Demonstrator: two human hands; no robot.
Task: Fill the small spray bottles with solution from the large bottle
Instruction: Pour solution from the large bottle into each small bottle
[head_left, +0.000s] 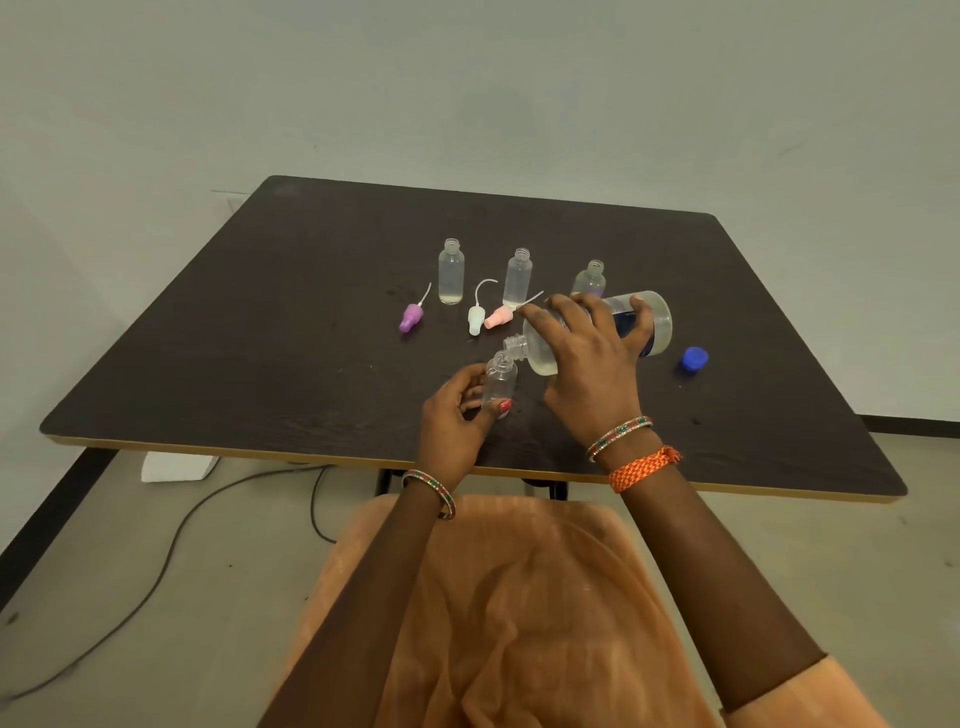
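My right hand (587, 358) grips the large clear bottle (655, 323), tipped on its side with its open neck pointing down-left. That neck sits just above the mouth of a small clear bottle (500, 379), which my left hand (457, 415) holds upright on the dark table (260, 338). Three more small open bottles stand behind: one at the left (451, 271), one in the middle (517, 276) and one at the right (590, 278), partly hidden by the large bottle. Whether liquid is flowing cannot be made out.
Three loose spray tops with thin tubes lie on the table: purple (411, 317), white (476, 318) and pink (500, 317). The large bottle's blue cap (694, 358) lies to the right. A cable (171, 540) runs over the floor below the table's left front edge.
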